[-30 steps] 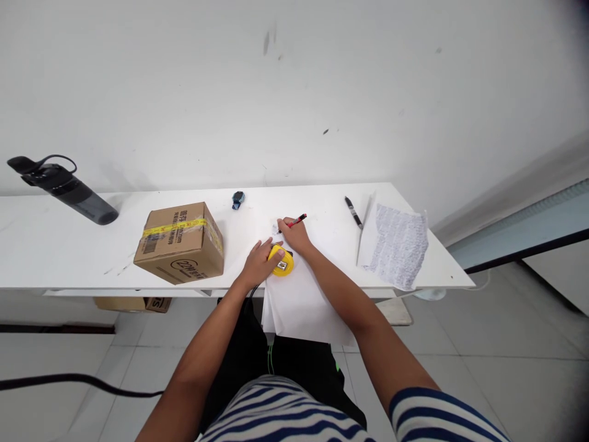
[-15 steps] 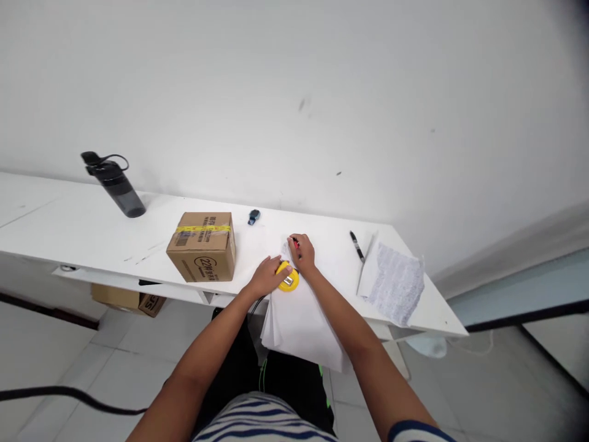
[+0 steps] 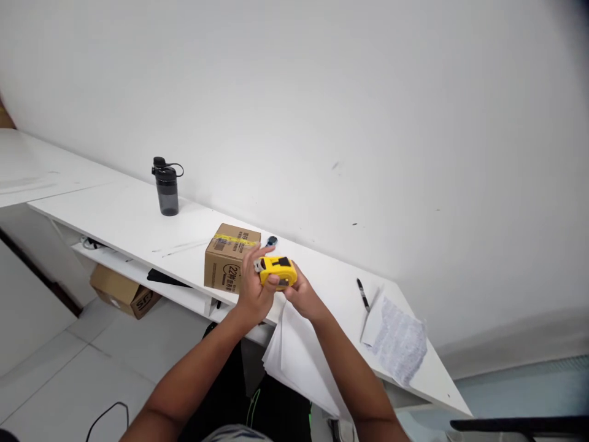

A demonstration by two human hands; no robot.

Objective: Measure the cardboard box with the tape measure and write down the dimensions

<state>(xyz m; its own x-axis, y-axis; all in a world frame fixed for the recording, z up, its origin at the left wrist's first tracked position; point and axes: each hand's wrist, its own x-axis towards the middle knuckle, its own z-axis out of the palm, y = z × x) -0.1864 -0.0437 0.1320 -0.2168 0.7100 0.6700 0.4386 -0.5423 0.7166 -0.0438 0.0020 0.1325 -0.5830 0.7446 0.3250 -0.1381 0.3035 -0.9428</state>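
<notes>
A yellow tape measure (image 3: 281, 270) with a black top is held up over the front of the table, between my two hands. My left hand (image 3: 254, 291) is closed around its left end, the thumb against its near side. My right hand (image 3: 301, 294) grips its right end. Just behind my left hand stands a taped cardboard box (image 3: 221, 270), partly covered by the fingers. A small blue-black watch-like object (image 3: 272, 240) lies by the box. White paper sheets (image 3: 299, 353) hang over the table's front edge below my hands.
A dark water bottle (image 3: 167, 190) stands upright at the back left of the white table (image 3: 115, 202). To the right lie a black pen (image 3: 363, 294) and a sheet covered with writing (image 3: 399, 341). Another cardboard box (image 3: 122, 291) is on the floor under the shelf.
The tape measure has been lifted off the paper and turned. My right hand has moved from the paper's top onto the tape measure. The view has shifted left.
</notes>
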